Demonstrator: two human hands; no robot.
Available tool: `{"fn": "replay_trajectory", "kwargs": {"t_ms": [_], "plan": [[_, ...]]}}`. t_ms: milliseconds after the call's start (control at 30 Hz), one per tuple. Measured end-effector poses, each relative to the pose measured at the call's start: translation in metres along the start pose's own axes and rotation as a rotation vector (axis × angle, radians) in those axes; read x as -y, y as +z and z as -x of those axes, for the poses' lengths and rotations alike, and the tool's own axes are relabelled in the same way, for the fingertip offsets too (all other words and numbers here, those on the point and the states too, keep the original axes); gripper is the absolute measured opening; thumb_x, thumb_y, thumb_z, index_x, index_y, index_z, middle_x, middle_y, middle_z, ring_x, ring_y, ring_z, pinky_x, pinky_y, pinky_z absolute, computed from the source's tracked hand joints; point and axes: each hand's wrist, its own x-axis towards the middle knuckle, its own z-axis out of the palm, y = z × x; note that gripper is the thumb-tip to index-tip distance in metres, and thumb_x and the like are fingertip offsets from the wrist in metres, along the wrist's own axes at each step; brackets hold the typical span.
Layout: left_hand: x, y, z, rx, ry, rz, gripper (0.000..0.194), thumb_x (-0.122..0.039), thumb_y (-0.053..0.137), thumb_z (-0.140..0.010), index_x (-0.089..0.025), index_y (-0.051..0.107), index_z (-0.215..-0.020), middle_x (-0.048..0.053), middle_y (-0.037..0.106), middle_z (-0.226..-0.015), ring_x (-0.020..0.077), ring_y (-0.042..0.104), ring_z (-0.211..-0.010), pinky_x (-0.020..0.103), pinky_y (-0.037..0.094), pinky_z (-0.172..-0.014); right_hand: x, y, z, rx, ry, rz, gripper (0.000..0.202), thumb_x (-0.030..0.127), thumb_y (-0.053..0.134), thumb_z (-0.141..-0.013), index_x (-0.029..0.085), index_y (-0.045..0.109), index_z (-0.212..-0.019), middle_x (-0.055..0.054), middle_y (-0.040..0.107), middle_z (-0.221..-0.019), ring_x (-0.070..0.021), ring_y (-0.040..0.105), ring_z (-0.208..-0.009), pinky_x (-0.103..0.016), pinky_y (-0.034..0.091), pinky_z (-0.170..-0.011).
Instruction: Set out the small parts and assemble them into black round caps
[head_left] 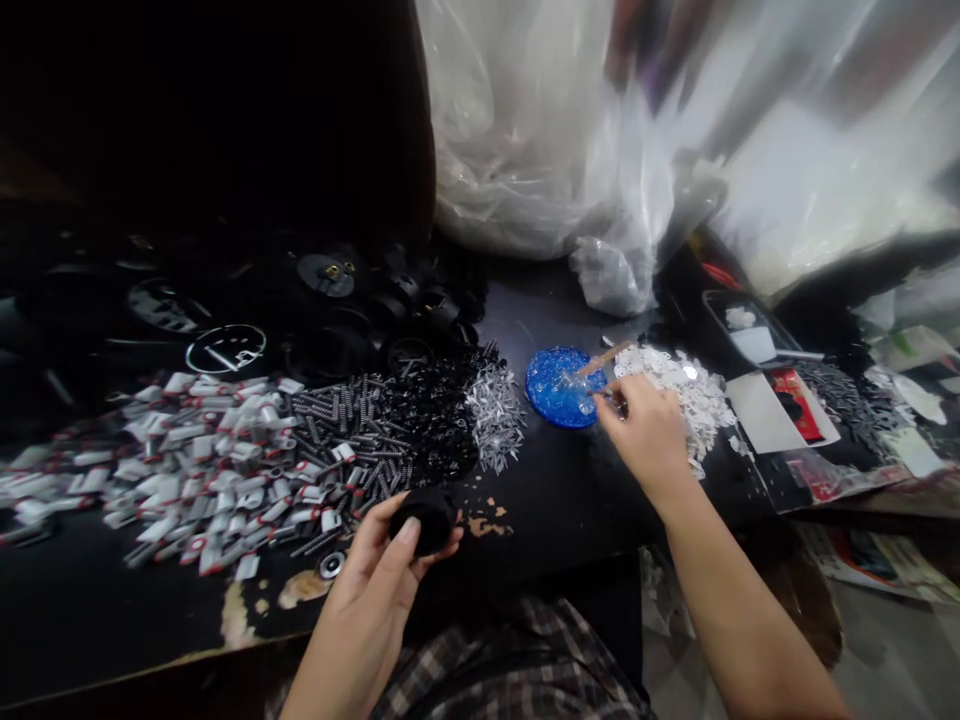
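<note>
My left hand grips a round black plastic part above the table's front edge, thumb over its rim. My right hand is closed in a pinch at the right edge of a round blue dish with a glossy, gel-like surface. Whatever is between those fingertips is too small and dark to name. A flat wooden stick lies across the dish's rim. Just behind the right hand spreads a heap of small white plastic pieces. Small grey pointed pieces lie left of the dish.
White-and-red parts are heaped on the left, beside metal springs and tiny black pieces. Black round housings stand behind. Clear plastic bags fill the back. A red-and-white box and dark screws lie right.
</note>
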Motion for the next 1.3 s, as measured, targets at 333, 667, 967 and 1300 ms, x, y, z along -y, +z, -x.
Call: {"fn": "replay_trajectory", "kwargs": {"t_ms": [333, 667, 967, 1300], "plan": [[0.0, 0.002, 0.001, 0.003, -0.002, 0.013, 0.035, -0.039, 0.079, -0.076, -0.026, 0.067, -0.106, -0.001, 0.07, -0.098, 0.0146, 0.069, -0.083, 0.022, 0.059, -0.076, 0.005, -0.006, 0.002, 0.053, 0.107, -0.19, 0.011, 0.027, 0.062, -0.088, 0.018, 0.061, -0.081, -0.001, 0.063, -0.081, -0.0163, 0.057, -0.074, -0.033, 0.034, -0.078], [-0.021, 0.044, 0.012, 0.2, -0.291, 0.275, 0.019, -0.026, 0.072, -0.084, -0.017, 0.064, -0.098, 0.008, 0.075, -0.088, 0.0152, 0.071, -0.074, 0.021, 0.058, -0.065, 0.074, -0.028, 0.03, 0.367, 0.44, -1.143, 0.023, 0.042, 0.069, -0.085, 0.021, 0.062, -0.08, 0.006, 0.052, -0.063, -0.0084, 0.047, -0.056, -0.021, 0.038, -0.057], [-0.02, 0.036, 0.014, 0.254, -0.349, 0.368, 0.013, -0.024, 0.067, -0.088, -0.016, 0.066, -0.099, 0.007, 0.075, -0.09, 0.0145, 0.071, -0.073, 0.021, 0.059, -0.064, 0.101, -0.046, 0.028, 0.433, 0.225, -0.99, 0.012, 0.032, 0.066, -0.087, 0.021, 0.064, -0.082, 0.004, 0.062, -0.073, -0.0091, 0.056, -0.066, -0.018, 0.043, -0.059], [-0.006, 0.019, 0.022, 0.242, 0.1, -0.119, 0.024, -0.038, 0.062, -0.092, -0.031, 0.063, -0.114, 0.0, 0.063, -0.12, 0.0167, 0.059, -0.111, 0.027, 0.047, -0.1, 0.103, -0.052, 0.038, 0.404, 0.02, -0.805, 0.007, 0.029, 0.065, -0.089, 0.023, 0.067, -0.087, 0.0, 0.065, -0.082, -0.0154, 0.057, -0.08, -0.028, 0.043, -0.074]]}}
